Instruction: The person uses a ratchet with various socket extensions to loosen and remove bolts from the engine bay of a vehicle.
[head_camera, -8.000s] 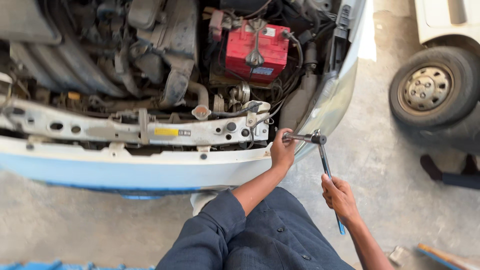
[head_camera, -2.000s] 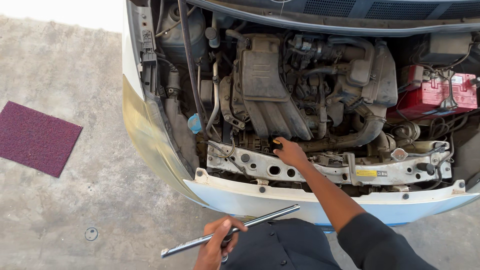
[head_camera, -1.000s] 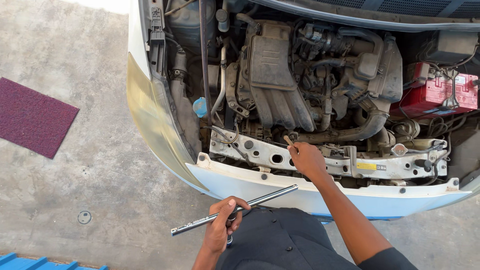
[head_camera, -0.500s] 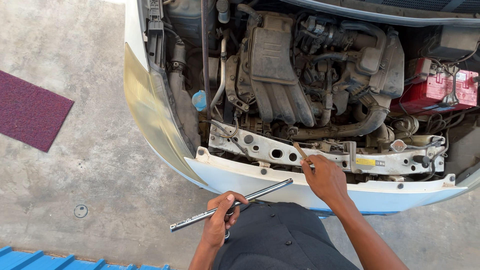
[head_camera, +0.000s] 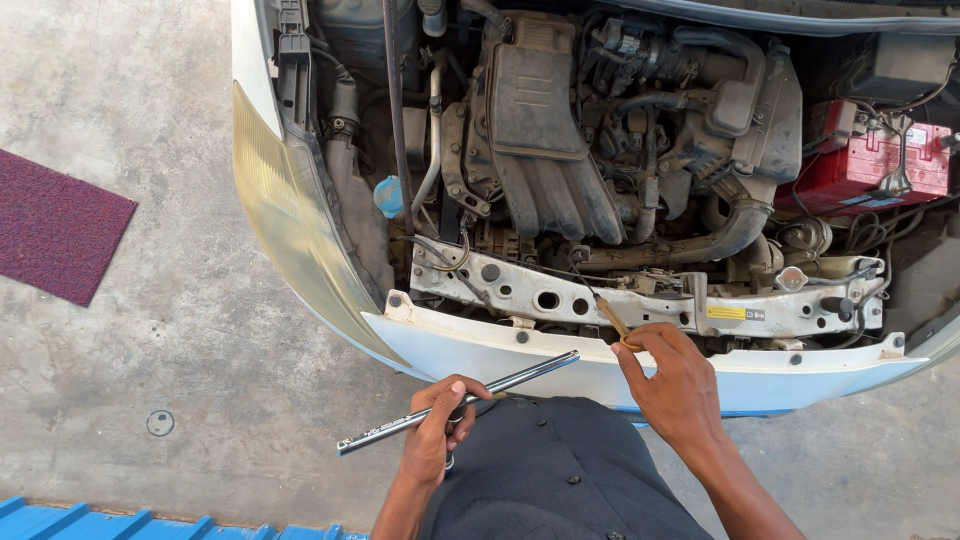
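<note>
Two hands work at the car's open engine bay: the left hand (head_camera: 437, 440) is clenched around a long chrome wrench bar (head_camera: 458, 402) held across the bumper (head_camera: 480, 345), while the right hand (head_camera: 672, 385) pinches a thin brown-handled tool (head_camera: 612, 320) against the front crossmember (head_camera: 640, 300).

Shiny chromed metal bar (head_camera: 458, 402), grimy matt metal crossmember (head_camera: 640, 300), rough concrete floor (head_camera: 150, 330).

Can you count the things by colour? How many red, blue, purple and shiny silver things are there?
Red: 1, the battery
Blue: 2, the cap in the engine bay and the sheet on the floor
Purple: 1, the mat
Silver: 1, the bar in the left hand
Total: 5
</note>
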